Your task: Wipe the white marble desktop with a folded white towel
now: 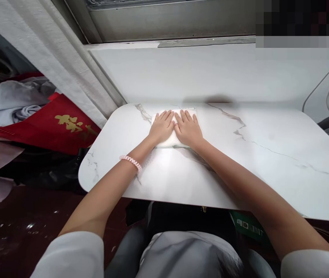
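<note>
The white folded cloth [168,143] lies directly beneath your fingers and palms, its long axis seemingly running side to side; your left hand [162,128] and right hand [188,130] rest flat on it, neither nearer; their fingers are slightly apart, clamped on nothing.

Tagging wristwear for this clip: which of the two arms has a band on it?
The left arm: a pink coiled band circles it behind the wrist. The right arm has none, bare from hand to white sleeve.
</note>
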Action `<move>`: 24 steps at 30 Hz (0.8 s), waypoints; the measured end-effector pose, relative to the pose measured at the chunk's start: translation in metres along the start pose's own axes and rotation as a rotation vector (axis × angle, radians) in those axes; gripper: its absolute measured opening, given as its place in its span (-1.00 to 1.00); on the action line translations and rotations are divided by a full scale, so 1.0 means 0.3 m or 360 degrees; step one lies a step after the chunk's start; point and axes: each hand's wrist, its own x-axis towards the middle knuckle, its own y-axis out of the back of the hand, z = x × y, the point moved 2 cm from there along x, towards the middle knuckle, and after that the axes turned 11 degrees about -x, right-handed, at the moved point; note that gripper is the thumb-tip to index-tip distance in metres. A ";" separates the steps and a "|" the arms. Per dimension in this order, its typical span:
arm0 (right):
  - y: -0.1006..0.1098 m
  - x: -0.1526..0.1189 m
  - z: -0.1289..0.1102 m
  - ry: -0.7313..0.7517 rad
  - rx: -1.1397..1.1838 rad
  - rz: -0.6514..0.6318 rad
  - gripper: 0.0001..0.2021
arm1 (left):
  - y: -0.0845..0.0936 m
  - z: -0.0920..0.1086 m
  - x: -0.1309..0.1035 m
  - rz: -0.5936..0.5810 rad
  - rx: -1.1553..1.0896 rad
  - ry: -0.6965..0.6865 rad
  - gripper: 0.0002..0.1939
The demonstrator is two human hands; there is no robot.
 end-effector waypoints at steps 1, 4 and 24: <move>0.001 -0.026 -0.020 0.0007 0.0004 0.0009 -0.43 | 0.002 -0.002 -0.034 -0.0005 0.0001 0.0003 -0.42; 0.006 -0.107 -0.081 0.0033 -0.0016 0.0062 -0.43 | 0.010 -0.009 -0.137 -0.0024 0.0006 -0.0003 -0.41; 0.045 -0.240 -0.345 0.0373 0.0266 -0.0123 -0.39 | 0.093 -0.139 -0.503 0.0102 0.0059 0.0127 -0.43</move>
